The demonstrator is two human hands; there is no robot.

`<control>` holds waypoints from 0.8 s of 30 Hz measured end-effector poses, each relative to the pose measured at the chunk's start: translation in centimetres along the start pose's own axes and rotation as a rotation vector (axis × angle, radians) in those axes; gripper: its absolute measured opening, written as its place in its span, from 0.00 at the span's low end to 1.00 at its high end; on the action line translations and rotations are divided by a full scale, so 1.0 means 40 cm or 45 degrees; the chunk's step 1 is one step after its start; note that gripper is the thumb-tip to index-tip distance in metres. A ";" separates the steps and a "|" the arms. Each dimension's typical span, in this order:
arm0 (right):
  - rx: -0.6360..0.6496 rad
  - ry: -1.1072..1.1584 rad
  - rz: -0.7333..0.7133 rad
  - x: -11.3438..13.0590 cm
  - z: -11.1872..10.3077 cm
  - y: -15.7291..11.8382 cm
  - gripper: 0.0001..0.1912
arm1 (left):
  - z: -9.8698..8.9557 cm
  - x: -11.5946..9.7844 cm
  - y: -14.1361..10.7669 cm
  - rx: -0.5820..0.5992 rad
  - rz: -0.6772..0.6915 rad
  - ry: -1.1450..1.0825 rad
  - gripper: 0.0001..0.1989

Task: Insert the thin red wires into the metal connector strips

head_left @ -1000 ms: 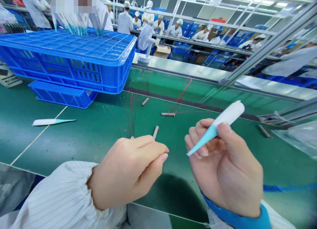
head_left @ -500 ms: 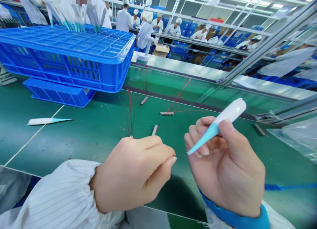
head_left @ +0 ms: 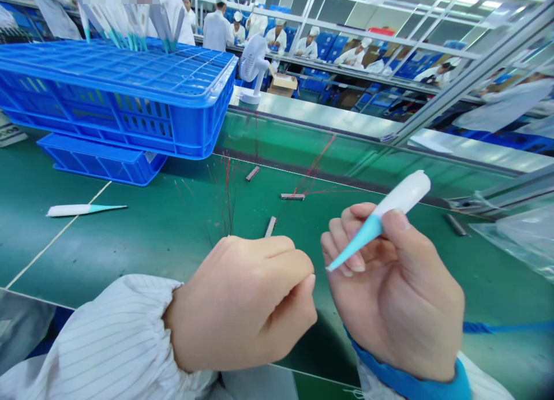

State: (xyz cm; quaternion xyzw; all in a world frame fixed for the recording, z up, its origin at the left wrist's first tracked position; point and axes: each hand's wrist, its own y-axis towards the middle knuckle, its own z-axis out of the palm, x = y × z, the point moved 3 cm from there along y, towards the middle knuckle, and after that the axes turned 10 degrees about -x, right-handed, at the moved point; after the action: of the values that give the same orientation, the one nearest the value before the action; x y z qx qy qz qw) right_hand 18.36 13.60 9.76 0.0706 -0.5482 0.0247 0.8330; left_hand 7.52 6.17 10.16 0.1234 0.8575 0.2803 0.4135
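While the right hand [head_left: 402,296] holds a white-and-turquoise stick [head_left: 404,193] between its thumb and curled fingers, the stick slants above the worktop [head_left: 142,244], white end up and away, turquoise tip down towards the other hand. The left hand [head_left: 246,307] is closed with its back to the camera, thumb and forefinger pinched together just beside that tip; whether anything thin sits between them, I cannot tell. A striped white sleeve [head_left: 108,331] gathers at the left wrist, and a blue strap [head_left: 398,370] wraps the right one.

Beyond the hands lie small metal strips [head_left: 292,197], with thin red wires [head_left: 318,160] rising from one. A second stick [head_left: 71,210] of the same colours lies flat on the far left. Behind it a large blue basket [head_left: 190,123] sits above a smaller blue tray [head_left: 104,160], with more sticks [head_left: 130,27] upright in its grid. To its right stands a white fan [head_left: 254,59]; clear plastic [head_left: 519,238] lies at the right edge. People in white coats sit or stand farther off.
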 end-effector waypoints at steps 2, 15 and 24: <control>-0.010 0.011 0.011 0.002 -0.001 0.001 0.08 | 0.000 0.000 0.001 0.000 -0.006 -0.026 0.14; -0.004 -0.002 0.013 -0.004 0.007 0.000 0.08 | 0.001 0.004 0.002 0.066 -0.063 -0.115 0.13; 0.013 -0.001 0.049 -0.005 0.010 0.002 0.07 | 0.006 0.004 0.005 0.088 -0.077 -0.127 0.13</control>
State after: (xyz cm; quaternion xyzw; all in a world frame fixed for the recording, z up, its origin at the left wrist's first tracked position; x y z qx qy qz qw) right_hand 17.91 13.62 9.74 0.0644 -0.5496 0.0434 0.8318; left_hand 7.58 6.49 10.03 0.1253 0.8483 0.2313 0.4595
